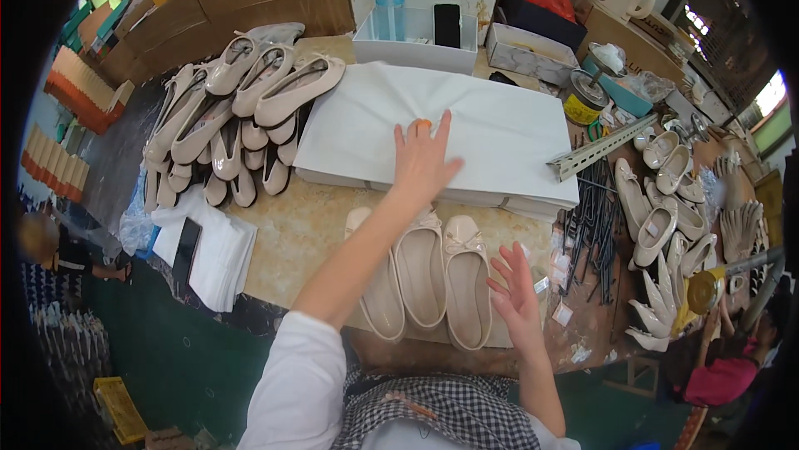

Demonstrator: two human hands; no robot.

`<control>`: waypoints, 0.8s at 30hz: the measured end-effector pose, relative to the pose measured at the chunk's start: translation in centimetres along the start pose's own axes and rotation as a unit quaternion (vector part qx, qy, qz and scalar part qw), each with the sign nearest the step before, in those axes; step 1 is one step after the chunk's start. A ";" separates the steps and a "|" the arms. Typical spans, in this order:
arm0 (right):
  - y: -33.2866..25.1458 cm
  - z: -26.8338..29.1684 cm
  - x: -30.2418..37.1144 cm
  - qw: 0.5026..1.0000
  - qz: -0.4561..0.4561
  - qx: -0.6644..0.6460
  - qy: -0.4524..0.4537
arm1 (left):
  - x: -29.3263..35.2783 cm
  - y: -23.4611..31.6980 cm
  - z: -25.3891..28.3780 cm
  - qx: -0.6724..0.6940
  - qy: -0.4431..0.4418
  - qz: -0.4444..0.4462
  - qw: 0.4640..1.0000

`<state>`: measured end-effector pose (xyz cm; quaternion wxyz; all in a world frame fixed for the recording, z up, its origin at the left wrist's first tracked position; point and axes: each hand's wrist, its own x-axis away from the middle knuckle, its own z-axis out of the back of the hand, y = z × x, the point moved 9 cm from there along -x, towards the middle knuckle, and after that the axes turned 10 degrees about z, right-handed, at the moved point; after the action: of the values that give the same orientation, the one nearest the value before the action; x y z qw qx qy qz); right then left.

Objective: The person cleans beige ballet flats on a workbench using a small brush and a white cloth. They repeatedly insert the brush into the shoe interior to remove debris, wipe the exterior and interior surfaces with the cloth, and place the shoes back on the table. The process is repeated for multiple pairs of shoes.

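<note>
My left hand point(426, 155) reaches over a stack of large white sheets point(508, 134), fingers spread on or just above the top sheet, which is creased beyond the fingertips. Something small and orange sits at one fingertip. Below that arm, three beige ballet flats point(468, 296) with bows lie side by side, toes pointing away from me; my forearm partly covers the leftmost. My right hand point(518, 300) is held beside the rightmost shoe, fingers apart and holding nothing. Whether it touches the shoe I cannot tell.
Beige flats point(196, 121) are piled at the left, beside folded white cloths or sheets point(220, 259) bearing a dark phone point(186, 252). A metal angle bar point(603, 148), black rods point(591, 229) and more shoes point(657, 225) lie right. Behind stands a white box point(416, 52) with a blue bottle point(389, 5).
</note>
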<state>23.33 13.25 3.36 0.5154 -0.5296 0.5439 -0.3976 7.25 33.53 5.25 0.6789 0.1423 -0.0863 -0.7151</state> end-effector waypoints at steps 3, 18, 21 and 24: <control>0.4 1.7 0.0 0.997 -0.028 -0.064 0.044 | 8.2 4.0 3.6 0.461 -0.087 -0.125 0.874; -7.5 -1.8 -1.7 0.966 0.189 0.175 0.036 | 21.9 6.1 2.9 0.823 -0.438 -0.060 0.357; -6.2 -2.5 -1.2 0.985 0.139 0.088 0.044 | 22.2 6.5 3.2 0.822 -0.440 -0.060 0.355; -4.2 -4.2 -0.1 0.998 0.059 -0.031 0.020 | 22.5 6.7 3.8 0.902 -0.389 -0.073 0.170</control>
<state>19.89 12.33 8.11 0.5103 -0.5045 0.5965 -0.3595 11.53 10.43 8.98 -0.0987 0.3650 -0.9137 -0.1490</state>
